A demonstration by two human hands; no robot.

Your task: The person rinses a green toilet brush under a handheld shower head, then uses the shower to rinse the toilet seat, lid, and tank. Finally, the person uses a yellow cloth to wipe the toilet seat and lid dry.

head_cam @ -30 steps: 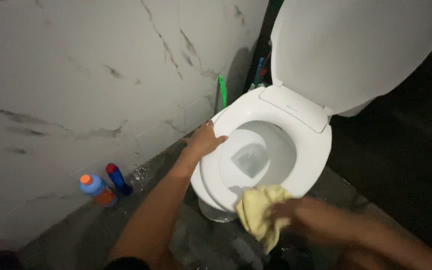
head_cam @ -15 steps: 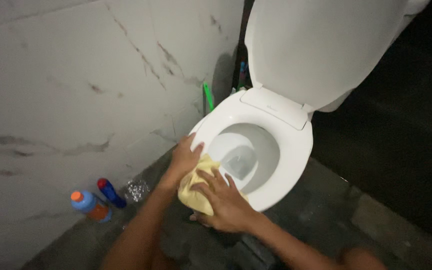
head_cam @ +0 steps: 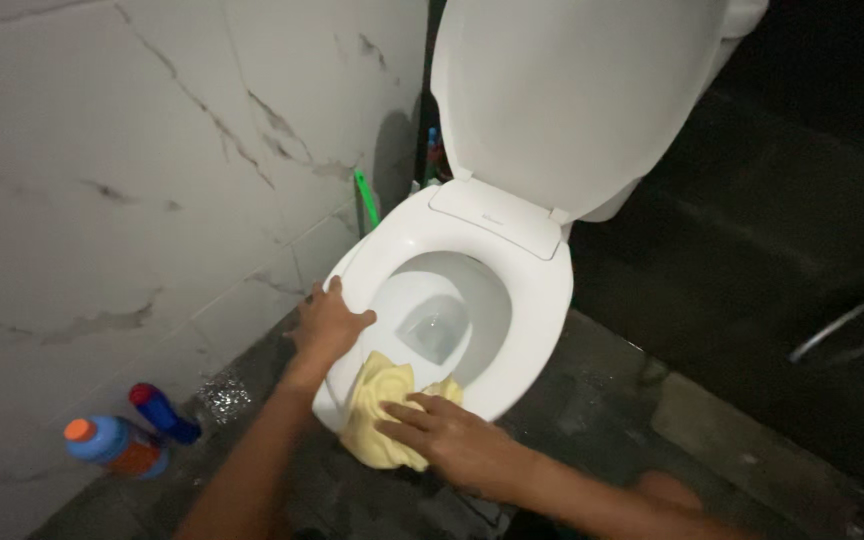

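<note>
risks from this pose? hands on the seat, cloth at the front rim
1. The right hand presses the yellow cloth on the toilet seat's front edge; it could slide into the open bowl.
2. The floor looks wet, so slipping seems possible.
3. The left hand leans on the seat, which might shift.

Glossy white seat point(head_cam: 542, 300) and raised lid point(head_cam: 562, 100), smooth hard plastic by the look. Bowl point(head_cam: 422, 300) slick and shiny, glazed like ceramic. Soft yellow cloth point(head_cam: 377, 415), crumpled and matt, under the right hand point(head_cam: 447, 440). Polished marble-look wall tiles point(head_cam: 132, 180), grey-veined. Dark floor point(head_cam: 612, 400), rough and wet-looking. Smooth plastic bottles point(head_cam: 117, 445), one with an orange cap, one blue.
</note>
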